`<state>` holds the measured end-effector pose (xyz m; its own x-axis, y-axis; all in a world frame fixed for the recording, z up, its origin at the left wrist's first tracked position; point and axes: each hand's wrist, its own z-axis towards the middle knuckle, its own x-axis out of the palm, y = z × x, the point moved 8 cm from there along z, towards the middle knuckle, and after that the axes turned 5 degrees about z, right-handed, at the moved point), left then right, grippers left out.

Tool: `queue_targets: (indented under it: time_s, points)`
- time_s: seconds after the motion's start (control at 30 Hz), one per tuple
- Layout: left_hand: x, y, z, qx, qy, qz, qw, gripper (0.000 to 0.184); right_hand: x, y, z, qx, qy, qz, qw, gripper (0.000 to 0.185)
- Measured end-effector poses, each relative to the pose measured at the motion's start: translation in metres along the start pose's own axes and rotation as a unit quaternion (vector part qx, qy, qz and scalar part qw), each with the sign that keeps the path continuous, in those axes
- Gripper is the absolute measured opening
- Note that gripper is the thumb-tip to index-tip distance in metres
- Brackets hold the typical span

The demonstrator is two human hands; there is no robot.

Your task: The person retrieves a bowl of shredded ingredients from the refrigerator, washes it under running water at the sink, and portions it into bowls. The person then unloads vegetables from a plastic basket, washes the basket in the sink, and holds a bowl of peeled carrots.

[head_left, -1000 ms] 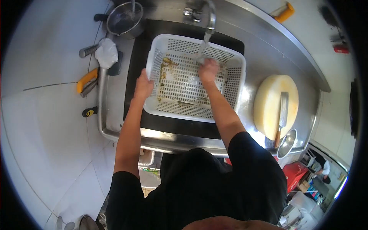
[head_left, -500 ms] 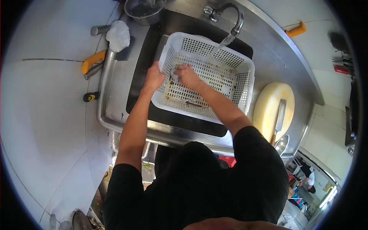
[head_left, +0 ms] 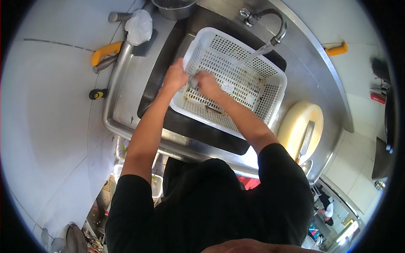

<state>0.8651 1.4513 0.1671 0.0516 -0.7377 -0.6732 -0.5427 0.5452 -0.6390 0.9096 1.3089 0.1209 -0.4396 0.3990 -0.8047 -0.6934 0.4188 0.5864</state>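
Note:
A white perforated plastic basket (head_left: pixel 236 76) sits tilted over a dark sink basin, with brownish bits of debris inside it. My left hand (head_left: pixel 175 76) grips its left rim. Inside the basket, close to the left wall, my right hand (head_left: pixel 206 84) is closed around something whitish, blurred and mostly hidden by the fingers. Water streams from the curved faucet (head_left: pixel 280 33) into the basket's upper part. A thin dark strip (head_left: pixel 213 110) lies near the basket's lower wall.
Right of the sink, a knife (head_left: pixel 307 139) rests on a thick round yellowish board (head_left: pixel 295 122). A metal pot (head_left: pixel 175 9) stands at the upper left. Yellow-handled tools (head_left: pixel 105 52) and a white bag (head_left: pixel 139 27) are along the left edge. Another person (head_left: pixel 328 211) is far off at lower right.
My right hand has moved from under the water stream to the basket's left side. The view has shifted and turned, so the sink and basket appear more slanted. My left hand stays on the rim.

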Motion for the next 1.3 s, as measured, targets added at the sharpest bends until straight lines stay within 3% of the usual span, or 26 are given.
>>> queue_targets:
  time_s: [0.03, 0.07, 0.1, 0.2, 0.23, 0.33, 0.43, 0.53, 0.57, 0.7, 0.8, 0.87, 0.93, 1.0, 1.03, 1.07, 1.13, 1.2, 1.3]
  points:
    - [-0.002, -0.002, 0.000, 0.013, -0.006, -0.001, 1.000, 0.031, -0.003, -0.017, 0.007, -0.013, -0.009, 0.039, 0.999, 0.025]
    - [-0.003, -0.004, 0.000, 0.021, -0.013, -0.002, 1.000, 0.031, -0.019, -0.048, 0.019, 0.064, -0.113, 0.005, 0.991, 0.026]
    - [-0.002, -0.001, -0.002, 0.026, -0.017, -0.003, 1.000, 0.031, -0.045, -0.048, 0.038, 0.129, -0.109, -0.065, 0.984, 0.027]
    - [-0.001, 0.000, 0.003, 0.033, -0.010, 0.007, 0.999, 0.031, -0.021, -0.024, 0.043, 0.127, -0.081, -0.148, 0.977, 0.026]
    - [-0.002, -0.002, 0.006, 0.034, -0.016, 0.018, 0.999, 0.030, -0.010, -0.012, 0.032, 0.136, -0.027, -0.134, 0.981, 0.024]
    - [-0.002, -0.005, 0.003, 0.030, -0.023, 0.034, 0.999, 0.028, 0.009, 0.041, -0.011, 0.041, -0.001, -0.061, 0.997, 0.022]
    - [-0.009, -0.011, -0.004, 0.014, -0.027, 0.032, 0.999, 0.027, 0.010, 0.054, -0.015, 0.050, 0.060, -0.025, 0.997, 0.021]
    - [-0.010, -0.015, -0.004, 0.010, -0.028, 0.053, 0.998, 0.028, 0.026, 0.072, -0.027, -0.023, 0.129, 0.009, 0.991, 0.023]
    - [-0.010, -0.015, -0.002, 0.011, -0.029, 0.056, 0.998, 0.028, 0.025, 0.079, -0.032, -0.039, 0.105, -0.016, 0.994, 0.026]
    - [-0.014, -0.018, -0.009, 0.021, -0.037, 0.048, 0.998, 0.029, 0.025, 0.081, -0.030, -0.042, 0.221, -0.070, 0.972, 0.027]
    - [-0.014, -0.011, -0.012, 0.007, -0.038, 0.041, 0.998, 0.028, 0.009, 0.044, -0.063, -0.026, 0.325, -0.144, 0.934, 0.026]
    - [-0.014, -0.006, -0.007, 0.020, -0.031, 0.014, 0.999, 0.030, -0.024, 0.009, -0.083, -0.005, 0.363, -0.098, 0.926, 0.029]
    - [-0.013, -0.002, -0.010, 0.033, -0.008, -0.019, 0.999, 0.033, -0.086, -0.033, -0.080, 0.026, 0.186, 0.128, 0.974, 0.034]
    - [-0.021, -0.009, -0.019, 0.055, 0.025, -0.057, 0.997, 0.035, -0.131, -0.103, -0.074, 0.166, 0.022, -0.031, 0.985, 0.038]
    - [-0.019, -0.002, -0.023, 0.006, 0.063, -0.041, 0.997, 0.037, -0.140, -0.112, -0.061, 0.180, -0.018, 0.014, 0.983, 0.038]
    - [-0.018, -0.002, -0.023, 0.015, 0.041, -0.050, 0.998, 0.038, -0.146, -0.114, -0.045, 0.194, -0.059, 0.058, 0.978, 0.038]
    - [-0.011, 0.003, -0.026, 0.027, 0.003, -0.065, 0.997, 0.041, -0.112, -0.105, -0.025, 0.206, -0.072, 0.012, 0.976, 0.037]
    - [-0.012, 0.006, -0.025, 0.038, -0.025, -0.063, 0.997, 0.041, -0.079, -0.064, -0.007, 0.064, -0.213, -0.059, 0.973, 0.035]
    - [-0.013, 0.005, -0.022, 0.042, -0.042, -0.045, 0.997, 0.038, -0.016, 0.001, 0.010, -0.013, -0.092, 0.066, 0.994, 0.033]
